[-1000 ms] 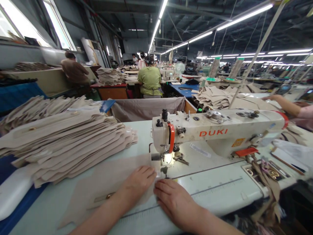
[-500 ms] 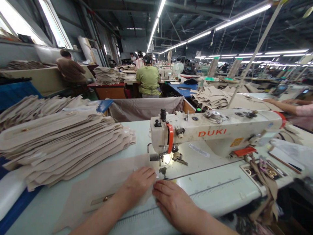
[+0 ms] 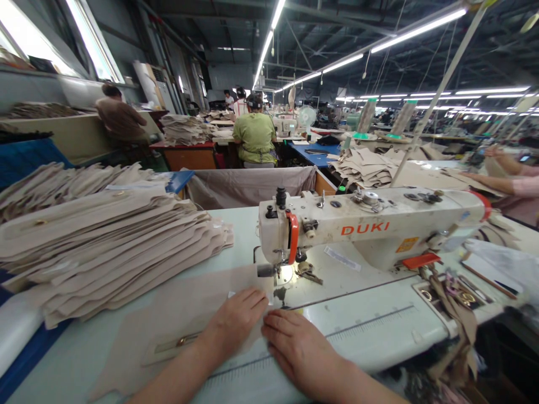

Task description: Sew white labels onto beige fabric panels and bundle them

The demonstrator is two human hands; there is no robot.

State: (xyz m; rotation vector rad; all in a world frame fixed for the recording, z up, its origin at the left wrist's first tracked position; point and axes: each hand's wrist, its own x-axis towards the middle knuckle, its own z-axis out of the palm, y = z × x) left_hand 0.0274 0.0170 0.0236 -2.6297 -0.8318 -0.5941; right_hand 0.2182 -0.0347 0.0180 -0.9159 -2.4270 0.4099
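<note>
Little has changed in the last half second: your left hand (image 3: 238,314) and right hand (image 3: 298,339) sit in nearly the same spots, and the cloth (image 3: 183,308) has barely shifted. That suggests a steadying pause rather than feeding, though so short a span makes it only a guess. At your 2 o'clock, a co-worker's hand (image 3: 499,157) has risen.

Your left fingers lie almost straight and close together, resting on the cloth near its right edge, beside a pale strip (image 3: 231,294). Your right fingers are bent and held side by side, their tips at that same edge, just beside your left fingertips. Both thumbs are hidden, so I cannot tell whether either hand pinches anything.

The cloth lies flat on the table (image 3: 357,336), spreading from your hands toward 8 o'clock, with a small metal piece (image 3: 181,340) in its slot. The sewing machine (image 3: 366,216) stands from 12 to 2 o'clock; a thick cloth pile (image 3: 126,252) sits at 10.
</note>
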